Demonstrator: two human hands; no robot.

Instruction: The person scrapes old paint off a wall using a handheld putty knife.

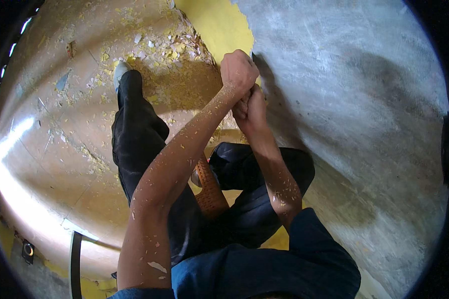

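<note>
My left hand (239, 70) is closed in a fist against the wall, at the edge of its yellow paint (219, 28). Just below it, my right hand (257, 108) is wrapped around the same tool. A thin dark blade edge (252, 56) shows beside my left knuckles and looks like that of a scraper; the handle is hidden in my hands. The blade is at the border between the yellow coat and the bare grey wall surface (344, 97). Paint flecks cling to both forearms.
Yellow and whitish paint chips (172, 50) are heaped along the wall's foot and scattered over the tan floor (71, 149). An orange perforated plastic stool (209, 187) is between my legs. A dark upright bar (75, 261) stands at lower left, near a bright glare.
</note>
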